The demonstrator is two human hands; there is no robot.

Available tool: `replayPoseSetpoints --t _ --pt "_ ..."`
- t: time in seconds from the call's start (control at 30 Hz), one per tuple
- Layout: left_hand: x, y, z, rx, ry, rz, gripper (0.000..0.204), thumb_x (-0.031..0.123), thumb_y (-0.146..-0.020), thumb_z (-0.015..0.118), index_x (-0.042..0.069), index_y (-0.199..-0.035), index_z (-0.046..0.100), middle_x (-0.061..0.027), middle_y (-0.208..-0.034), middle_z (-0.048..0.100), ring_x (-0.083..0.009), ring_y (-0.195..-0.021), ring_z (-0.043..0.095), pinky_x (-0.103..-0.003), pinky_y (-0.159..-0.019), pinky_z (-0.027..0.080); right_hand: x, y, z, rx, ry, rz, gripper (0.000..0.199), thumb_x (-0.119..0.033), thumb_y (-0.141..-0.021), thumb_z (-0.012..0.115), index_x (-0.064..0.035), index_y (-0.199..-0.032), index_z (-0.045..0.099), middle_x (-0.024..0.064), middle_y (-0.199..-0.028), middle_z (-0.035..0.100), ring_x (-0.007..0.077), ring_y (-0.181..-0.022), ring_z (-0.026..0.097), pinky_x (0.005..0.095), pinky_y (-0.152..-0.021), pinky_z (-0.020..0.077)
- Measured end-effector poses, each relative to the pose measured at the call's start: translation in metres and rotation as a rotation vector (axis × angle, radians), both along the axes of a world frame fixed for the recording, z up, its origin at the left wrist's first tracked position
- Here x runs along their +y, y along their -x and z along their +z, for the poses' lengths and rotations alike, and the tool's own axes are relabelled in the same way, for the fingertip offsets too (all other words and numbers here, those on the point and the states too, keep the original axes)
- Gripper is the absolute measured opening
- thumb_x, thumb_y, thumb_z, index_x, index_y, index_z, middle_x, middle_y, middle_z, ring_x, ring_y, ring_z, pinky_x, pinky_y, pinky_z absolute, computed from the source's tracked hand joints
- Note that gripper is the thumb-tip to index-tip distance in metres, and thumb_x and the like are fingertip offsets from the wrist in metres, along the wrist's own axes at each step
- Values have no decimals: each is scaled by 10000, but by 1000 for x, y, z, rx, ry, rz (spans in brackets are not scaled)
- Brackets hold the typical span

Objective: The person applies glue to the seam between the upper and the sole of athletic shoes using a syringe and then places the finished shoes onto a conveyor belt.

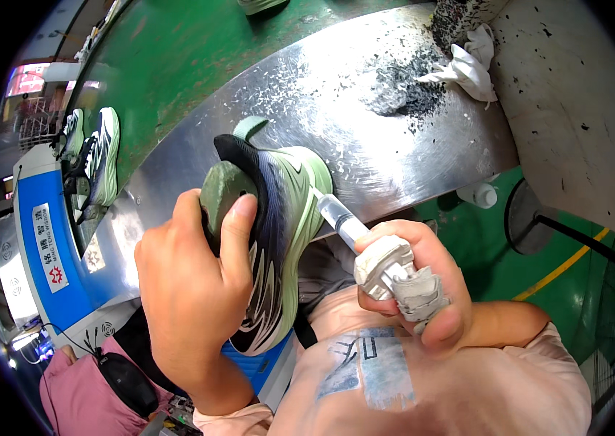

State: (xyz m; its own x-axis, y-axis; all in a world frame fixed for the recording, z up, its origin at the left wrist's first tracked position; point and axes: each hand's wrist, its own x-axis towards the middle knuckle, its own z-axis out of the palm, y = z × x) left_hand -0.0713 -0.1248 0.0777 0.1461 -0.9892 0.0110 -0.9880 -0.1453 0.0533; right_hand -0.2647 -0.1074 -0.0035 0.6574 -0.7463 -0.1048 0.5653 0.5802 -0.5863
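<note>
A sneaker (294, 218) with a pale green sole and a dark-to-light upper is held up over the near edge of the metal table, its sole side turned to the right. My left hand (195, 283) is closed round the green shoe last (224, 190) in the sneaker's collar, thumb on top. In my right hand (434, 265) is a clear syringe (342, 220), its rear end wrapped in whitish, dirty material. The syringe's thin tip points at the sole edge near the heel; whether it touches, I cannot tell.
The metal table (198, 138) carries dark and white scraps (402, 91), with a crumpled white cloth (471, 73) by the upright panel (576, 109). Several sneakers (106, 156) stand at left near a blue-and-white machine (40, 232). A round stool (527, 218) is at right.
</note>
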Motion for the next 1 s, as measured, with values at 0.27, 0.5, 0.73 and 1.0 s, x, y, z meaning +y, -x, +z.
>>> replayPoseSetpoints --t 0.27,0.5,0.73,1.0 --pt "-5 3 0 40 -42 130 436 320 -896 564 -72 -705 571 -287 -614 560 -459 -621 571 -502 -598 434 22 -11 6 92 143 -41 940 -550 -754 702 50 -1339 276 78 -1090 495 92 -922 471 232 -779 411" --pt "1 -15 -4 127 64 93 436 312 -887 562 -75 -686 576 -288 -629 566 -463 -655 582 -500 -627 454 43 -27 14 256 253 -94 916 -635 -770 629 52 -1288 313 53 -957 498 71 -787 457 212 -692 404" --pt "36 -27 -30 300 360 -253 438 251 -785 694 104 -1188 603 -241 -1197 517 -402 -1102 493 -488 -905 402 -11 -15 -5 30 -298 -147 660 -682 -898 282 -107 -1139 500 -35 -639 334 84 -520 257 221 -450 218" --pt "95 -111 -51 187 575 -562 274 90 -700 724 115 -940 594 -117 -1016 588 -339 -1041 614 -466 -884 508 -84 -117 20 21 -325 555 677 -698 -888 299 -103 -1136 507 -55 -645 292 63 -541 231 197 -440 178"
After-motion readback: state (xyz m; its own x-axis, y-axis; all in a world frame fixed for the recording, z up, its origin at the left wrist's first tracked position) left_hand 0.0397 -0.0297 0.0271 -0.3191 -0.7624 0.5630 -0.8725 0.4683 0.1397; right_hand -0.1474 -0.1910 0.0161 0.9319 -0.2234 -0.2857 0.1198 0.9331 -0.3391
